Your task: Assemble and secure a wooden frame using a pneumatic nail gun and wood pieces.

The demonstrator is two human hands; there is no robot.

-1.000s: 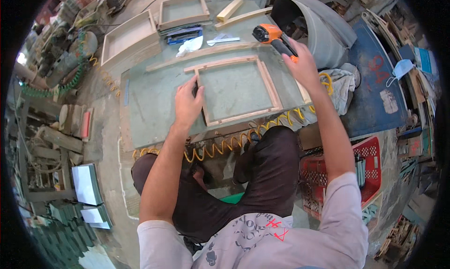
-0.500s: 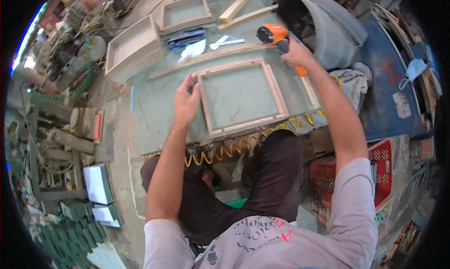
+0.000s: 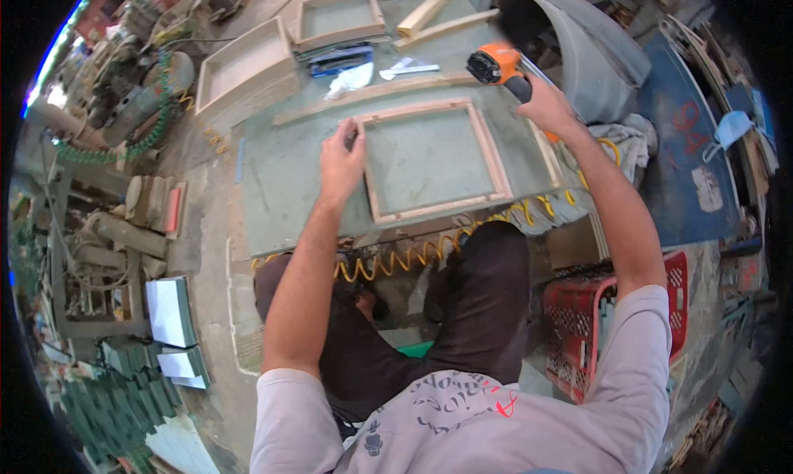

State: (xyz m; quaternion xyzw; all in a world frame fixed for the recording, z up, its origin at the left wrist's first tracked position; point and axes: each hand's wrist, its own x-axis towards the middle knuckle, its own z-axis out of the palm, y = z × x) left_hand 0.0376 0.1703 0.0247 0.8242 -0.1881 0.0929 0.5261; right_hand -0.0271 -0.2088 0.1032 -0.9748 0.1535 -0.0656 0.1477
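A rectangular pale wooden frame (image 3: 498, 160) lies flat on the greenish worktable (image 3: 289, 185) in front of me. My left hand (image 3: 341, 156) is at its upper left corner, fingers curled in and thumb along the left rail; the fingertips are partly hidden, and the hand seems to pinch that corner. Off the frame's upper right corner, my right hand (image 3: 545, 106) grips the dark handle of an orange and black nail gun (image 3: 498, 63), raised above the table. Its nose points away from the frame's middle and is hard to make out.
A long wooden strip (image 3: 330, 109) lies beyond the frame. Farther back are two shallow wooden boxes (image 3: 248, 65), a white cloth (image 3: 351, 80) and wood offcuts (image 3: 423, 13). A yellow coiled hose (image 3: 413, 258) runs along the near edge. Right are a grey curved shell (image 3: 591, 57) and red crate (image 3: 570, 334).
My left hand's fingers have closed in at the frame's corner. The right hand with the nail gun has shifted slightly right and nearer. The whole view has moved a little.
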